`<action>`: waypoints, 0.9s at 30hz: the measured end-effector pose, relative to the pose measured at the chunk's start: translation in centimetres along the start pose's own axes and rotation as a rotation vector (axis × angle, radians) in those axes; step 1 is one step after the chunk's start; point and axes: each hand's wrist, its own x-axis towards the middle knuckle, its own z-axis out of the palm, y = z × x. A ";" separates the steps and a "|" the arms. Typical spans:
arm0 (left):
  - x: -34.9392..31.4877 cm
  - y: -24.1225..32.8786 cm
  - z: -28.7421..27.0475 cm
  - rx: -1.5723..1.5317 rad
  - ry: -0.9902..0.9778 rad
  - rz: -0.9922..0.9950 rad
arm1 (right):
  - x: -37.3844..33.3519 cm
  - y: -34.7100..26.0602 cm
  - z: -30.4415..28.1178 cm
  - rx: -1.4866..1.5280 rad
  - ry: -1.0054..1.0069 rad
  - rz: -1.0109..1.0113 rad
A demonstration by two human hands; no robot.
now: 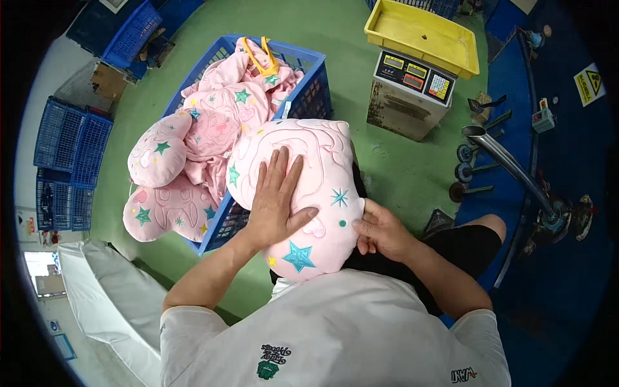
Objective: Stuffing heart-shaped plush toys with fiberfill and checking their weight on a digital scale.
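Note:
A stuffed pink plush pillow (329, 168), embroidered with teal stars, small yellow stars and a pale heart, rests on my lap and against the basket's near side. My left hand (274, 203) lies flat across its top, fingers stretched out and thumb apart. At the pillow's right edge, my right hand (382, 233) pinches the fabric between thumb and fingers; its fingertips are partly hidden. Just beyond, a blue plastic basket (316, 68) holds pink fabric covers (216, 97) with similar embroidery. Two more filled plush pillows (158, 151) sit at the basket's left side.
A counting scale (412, 77) on a worn box carries a yellow tray (422, 39) at the far right. A shiny metal tube (509, 164) slants out from a blue machine on the right. Stacked blue crates (68, 138) and a white-covered bulk (106, 297) stand left.

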 end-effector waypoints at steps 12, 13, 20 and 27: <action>-1.2 -0.4 1.8 -0.226 -0.063 0.004 | 1.1 0.4 1.2 0.497 -0.096 -0.169; -1.4 -0.4 1.9 -0.097 -0.042 -0.003 | 0.6 0.3 0.8 0.447 -0.035 -0.179; -0.3 0.6 2.3 -0.066 0.019 0.015 | 0.0 0.0 -0.9 -0.284 0.175 -0.003; 0.5 0.1 1.9 -0.413 -0.072 0.026 | -0.4 -0.1 -1.9 -0.094 0.180 -0.217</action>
